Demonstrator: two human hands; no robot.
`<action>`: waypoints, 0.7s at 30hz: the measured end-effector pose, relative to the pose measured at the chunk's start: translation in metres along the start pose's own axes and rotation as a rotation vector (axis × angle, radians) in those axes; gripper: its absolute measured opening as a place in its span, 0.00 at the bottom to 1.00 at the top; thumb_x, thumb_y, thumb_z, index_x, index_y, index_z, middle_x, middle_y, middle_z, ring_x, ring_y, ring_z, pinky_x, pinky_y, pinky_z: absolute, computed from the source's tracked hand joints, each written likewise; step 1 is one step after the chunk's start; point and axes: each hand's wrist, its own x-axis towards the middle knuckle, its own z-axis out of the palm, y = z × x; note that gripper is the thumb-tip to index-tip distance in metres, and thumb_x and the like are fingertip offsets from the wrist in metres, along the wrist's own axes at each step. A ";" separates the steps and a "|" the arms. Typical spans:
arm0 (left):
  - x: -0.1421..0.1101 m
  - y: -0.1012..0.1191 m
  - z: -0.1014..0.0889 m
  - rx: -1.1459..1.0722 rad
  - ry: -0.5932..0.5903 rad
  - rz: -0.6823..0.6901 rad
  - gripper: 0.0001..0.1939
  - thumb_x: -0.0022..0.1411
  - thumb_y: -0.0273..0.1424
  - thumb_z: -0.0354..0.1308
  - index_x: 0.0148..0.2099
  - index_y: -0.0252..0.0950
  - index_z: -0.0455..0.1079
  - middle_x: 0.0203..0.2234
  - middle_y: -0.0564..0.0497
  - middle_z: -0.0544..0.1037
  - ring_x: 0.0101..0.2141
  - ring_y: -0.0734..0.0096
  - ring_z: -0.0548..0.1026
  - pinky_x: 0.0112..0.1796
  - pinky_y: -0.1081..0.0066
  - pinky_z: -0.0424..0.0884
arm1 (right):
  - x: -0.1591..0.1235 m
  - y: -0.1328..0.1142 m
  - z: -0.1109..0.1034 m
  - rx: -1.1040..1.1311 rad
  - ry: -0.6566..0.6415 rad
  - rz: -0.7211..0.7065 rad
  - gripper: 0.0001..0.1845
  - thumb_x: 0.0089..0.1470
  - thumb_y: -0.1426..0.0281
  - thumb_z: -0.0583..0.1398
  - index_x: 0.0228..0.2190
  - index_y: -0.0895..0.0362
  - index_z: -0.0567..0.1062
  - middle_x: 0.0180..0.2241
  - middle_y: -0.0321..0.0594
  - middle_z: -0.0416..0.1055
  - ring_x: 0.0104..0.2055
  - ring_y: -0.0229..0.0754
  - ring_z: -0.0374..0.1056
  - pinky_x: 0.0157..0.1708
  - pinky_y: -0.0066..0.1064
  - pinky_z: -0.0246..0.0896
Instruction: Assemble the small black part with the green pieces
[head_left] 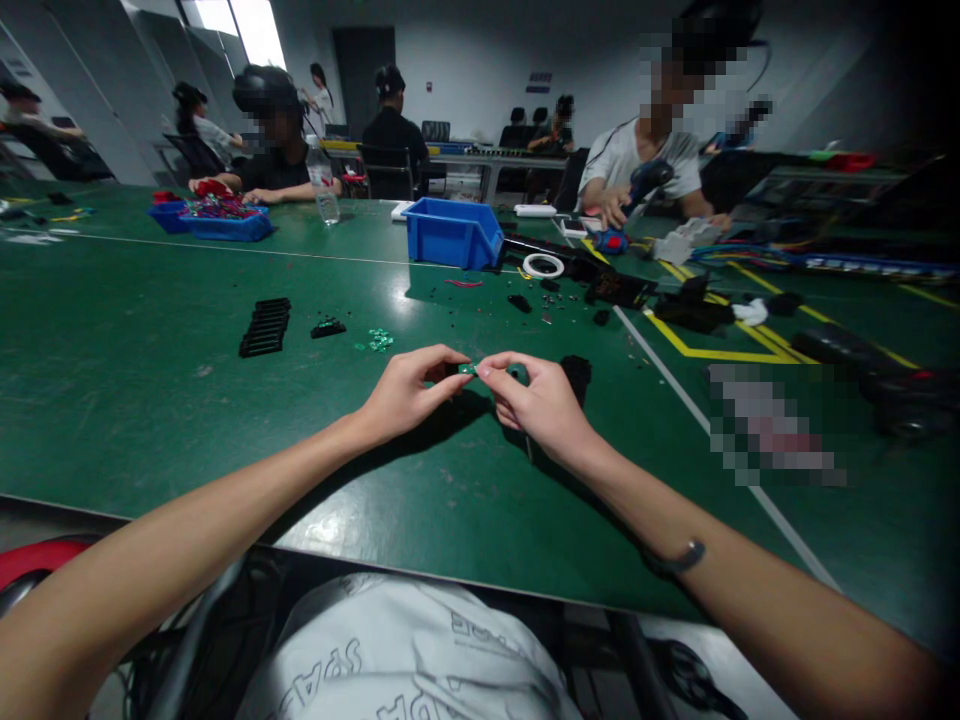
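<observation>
Between my two hands, just above the green table [420, 480], is a small green circuit board [468, 369]. My left hand [412, 390] pinches its left side between thumb and fingers. At the board's right end, the fingertips of my right hand [536, 400] are closed on it. A thin shaft [529, 448] sticks out below my right palm; its upper part is mostly hidden, so I cannot tell the tool's kind. Behind that hand lies a black piece [577, 376]. To the left are a pile of small green boards [380, 340] and a black holder with green bits [328, 327].
A row of black parts [265, 327] lies further left. Beyond stand a blue bin [454, 235], a white tape ring [543, 265] and a water bottle [324, 185]. Loose black parts [619, 290] spread at the back right. Across the table, a person [645, 165] handles a power tool.
</observation>
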 end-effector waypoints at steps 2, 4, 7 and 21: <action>0.000 0.000 0.000 -0.026 -0.007 -0.007 0.15 0.67 0.38 0.61 0.50 0.33 0.75 0.31 0.48 0.81 0.30 0.72 0.79 0.33 0.73 0.75 | 0.000 0.000 0.000 0.000 -0.008 0.005 0.19 0.54 0.55 0.68 0.34 0.57 0.73 0.12 0.23 0.52 0.12 0.29 0.48 0.12 0.23 0.40; 0.000 0.000 0.000 -0.037 -0.008 -0.011 0.15 0.67 0.38 0.61 0.50 0.34 0.75 0.32 0.48 0.81 0.30 0.71 0.79 0.33 0.73 0.75 | 0.000 -0.001 0.000 -0.005 -0.010 0.005 0.18 0.54 0.55 0.68 0.33 0.57 0.73 0.12 0.23 0.52 0.12 0.29 0.48 0.13 0.22 0.40; -0.001 0.000 0.001 -0.044 0.004 -0.010 0.16 0.67 0.38 0.61 0.50 0.34 0.75 0.32 0.48 0.81 0.30 0.71 0.79 0.33 0.73 0.75 | 0.000 -0.002 -0.001 -0.021 0.001 -0.001 0.18 0.54 0.56 0.68 0.33 0.57 0.73 0.12 0.24 0.53 0.12 0.29 0.48 0.12 0.23 0.41; -0.001 0.001 0.001 -0.071 -0.007 -0.008 0.16 0.67 0.38 0.61 0.51 0.33 0.75 0.33 0.47 0.81 0.30 0.71 0.79 0.33 0.73 0.76 | 0.000 -0.003 -0.001 -0.040 0.016 0.010 0.17 0.54 0.57 0.68 0.31 0.57 0.73 0.12 0.24 0.53 0.12 0.30 0.50 0.13 0.23 0.42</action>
